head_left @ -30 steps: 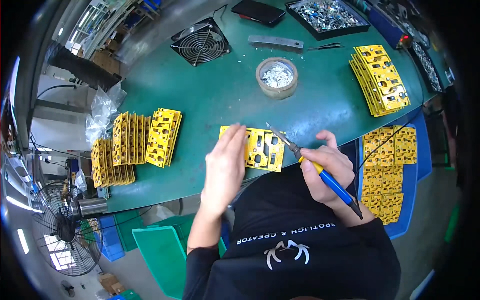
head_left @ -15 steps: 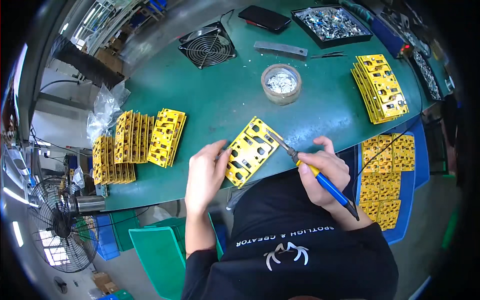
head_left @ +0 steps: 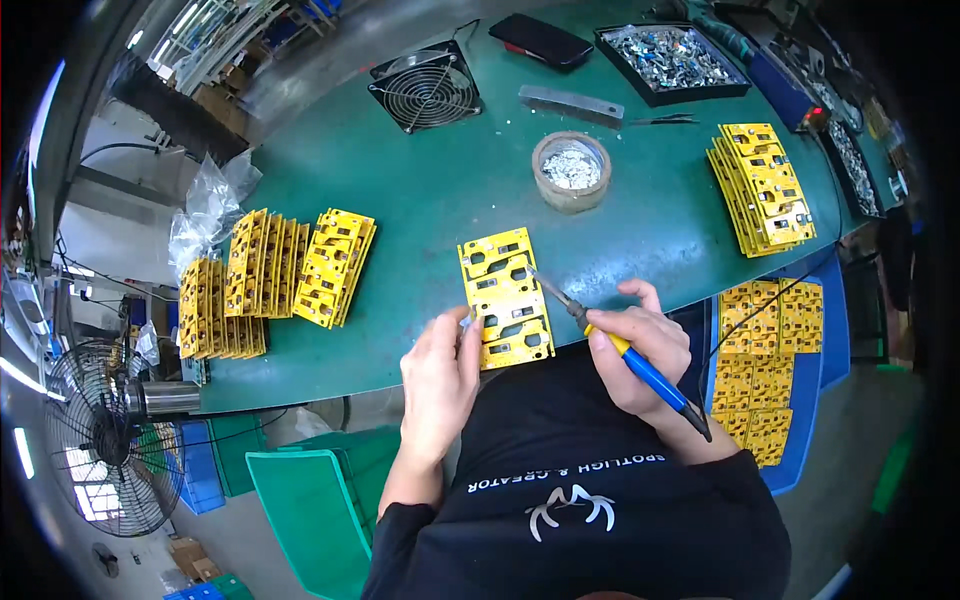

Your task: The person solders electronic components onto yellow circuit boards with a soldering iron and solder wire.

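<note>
A yellow circuit board panel point(head_left: 507, 297) with dark cut-outs lies near the front edge of the green table. My left hand point(head_left: 440, 375) grips its lower left edge between thumb and fingers. In my right hand point(head_left: 640, 350) is a soldering iron point(head_left: 650, 378) with a blue and yellow handle, held like a pen. Its tip points up and left, beside the panel's upper right edge; whether it touches the board I cannot tell. Beyond them stands a round pot point(head_left: 571, 172) with silvery bits inside.
Stacks of yellow panels stand at left point(head_left: 335, 268) and right point(head_left: 765, 190). A small fan point(head_left: 427, 88), a phone point(head_left: 541, 41), a metal bar point(head_left: 571, 105), tweezers point(head_left: 664, 120) and a black parts tray point(head_left: 672, 62) lie at the back. A blue bin point(head_left: 790, 440) holds more panels.
The panel has turned counterclockwise and now stands more upright in view. My left hand has shifted right with it, while the soldering iron remains close to its upper right edge.
</note>
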`<act>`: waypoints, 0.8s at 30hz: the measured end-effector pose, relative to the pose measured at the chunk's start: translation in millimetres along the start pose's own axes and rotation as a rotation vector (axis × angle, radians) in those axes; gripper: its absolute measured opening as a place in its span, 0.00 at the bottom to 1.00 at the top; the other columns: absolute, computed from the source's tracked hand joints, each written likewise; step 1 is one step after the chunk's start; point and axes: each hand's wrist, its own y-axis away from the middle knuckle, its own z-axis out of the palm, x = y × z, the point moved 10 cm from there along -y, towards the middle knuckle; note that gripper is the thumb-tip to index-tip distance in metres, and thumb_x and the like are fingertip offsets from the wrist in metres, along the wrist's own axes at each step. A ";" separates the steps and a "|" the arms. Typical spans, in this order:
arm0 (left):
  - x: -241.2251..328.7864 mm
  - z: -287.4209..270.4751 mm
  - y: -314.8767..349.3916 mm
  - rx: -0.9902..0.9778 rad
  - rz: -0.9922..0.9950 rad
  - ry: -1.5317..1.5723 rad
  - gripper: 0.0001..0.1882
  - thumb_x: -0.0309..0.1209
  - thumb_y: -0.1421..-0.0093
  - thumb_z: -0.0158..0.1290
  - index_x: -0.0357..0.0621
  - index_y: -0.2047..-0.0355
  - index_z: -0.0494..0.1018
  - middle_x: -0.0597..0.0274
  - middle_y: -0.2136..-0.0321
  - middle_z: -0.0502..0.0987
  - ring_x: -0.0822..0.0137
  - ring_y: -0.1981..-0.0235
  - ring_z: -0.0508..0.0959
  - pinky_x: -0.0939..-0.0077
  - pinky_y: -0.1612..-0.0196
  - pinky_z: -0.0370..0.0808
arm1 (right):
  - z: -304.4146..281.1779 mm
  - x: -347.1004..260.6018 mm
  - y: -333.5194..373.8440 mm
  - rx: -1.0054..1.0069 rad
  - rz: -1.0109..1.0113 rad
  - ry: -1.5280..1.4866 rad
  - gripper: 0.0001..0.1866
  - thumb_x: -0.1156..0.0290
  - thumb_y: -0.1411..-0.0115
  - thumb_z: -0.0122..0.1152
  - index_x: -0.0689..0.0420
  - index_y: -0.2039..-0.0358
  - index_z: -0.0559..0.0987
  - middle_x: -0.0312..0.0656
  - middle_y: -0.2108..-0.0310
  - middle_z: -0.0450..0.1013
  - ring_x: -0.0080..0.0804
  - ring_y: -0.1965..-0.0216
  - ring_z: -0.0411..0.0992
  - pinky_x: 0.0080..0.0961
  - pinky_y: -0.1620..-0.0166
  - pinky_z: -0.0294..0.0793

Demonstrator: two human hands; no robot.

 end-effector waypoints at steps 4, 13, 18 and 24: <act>20.2 -7.6 -9.3 0.055 0.182 -0.027 0.10 0.24 0.32 0.59 0.37 0.51 0.78 0.48 0.60 0.79 0.49 0.68 0.83 0.58 0.68 0.79 | 1.4 -1.0 0.0 -0.008 0.003 0.005 0.10 0.81 0.47 0.70 0.61 0.62 0.87 0.41 0.78 0.80 0.32 0.77 0.80 0.46 0.47 0.76; 29.3 23.3 -22.2 -0.168 0.111 -0.102 0.13 0.24 0.32 0.58 0.39 0.48 0.82 0.48 0.46 0.75 0.45 0.64 0.85 0.57 0.63 0.81 | -0.9 1.7 -0.6 -0.001 0.007 0.001 0.10 0.81 0.47 0.70 0.61 0.62 0.87 0.40 0.78 0.80 0.31 0.77 0.80 0.46 0.47 0.76; 28.2 22.1 -23.1 -0.167 0.130 -0.074 0.13 0.25 0.32 0.58 0.40 0.47 0.81 0.47 0.46 0.75 0.45 0.64 0.85 0.56 0.62 0.81 | -0.3 -0.7 0.9 -0.004 -0.004 -0.002 0.10 0.80 0.46 0.70 0.61 0.62 0.87 0.40 0.77 0.81 0.31 0.77 0.80 0.45 0.46 0.76; 24.6 23.8 -21.9 -0.190 0.159 -0.087 0.17 0.25 0.30 0.55 0.35 0.43 0.76 0.44 0.43 0.70 0.43 0.63 0.84 0.54 0.61 0.83 | -0.2 0.6 0.5 0.022 -0.007 -0.005 0.10 0.80 0.46 0.71 0.61 0.62 0.87 0.41 0.77 0.81 0.32 0.77 0.80 0.45 0.47 0.77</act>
